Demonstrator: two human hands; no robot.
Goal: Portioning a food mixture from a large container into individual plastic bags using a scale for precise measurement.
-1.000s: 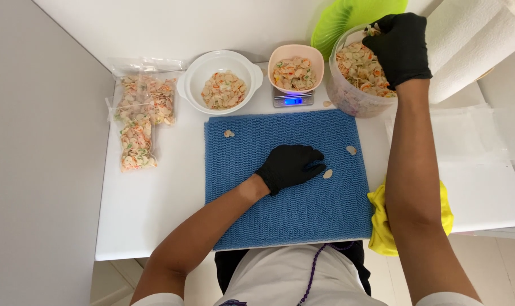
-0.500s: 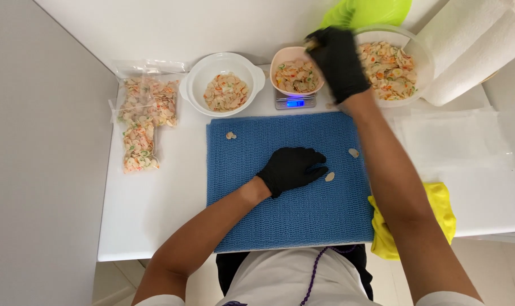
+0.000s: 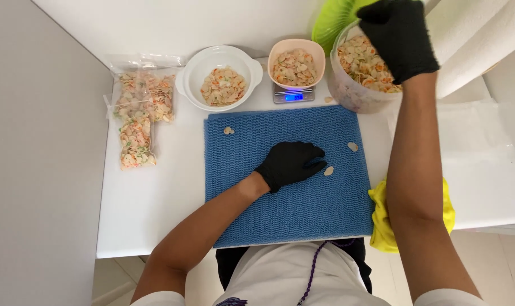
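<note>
We see a smooth white surface (image 3: 155,209) carrying a blue woven rectangular mat (image 3: 291,204). At the far right stands a clear round plastic tub (image 3: 354,96), full of thin pale and orange flakes. Beside it, a pink bowl (image 3: 296,50) sits on a small scale (image 3: 293,94), next to a white round bowl (image 3: 192,73). Our right hand (image 3: 398,35), in black glove, is over the tub; how far open it is, we cannot tell. Our left hand (image 3: 291,163) lies flat on the mat, fingers a little spread, holding nothing, just beside one loose flake (image 3: 328,170).
</note>
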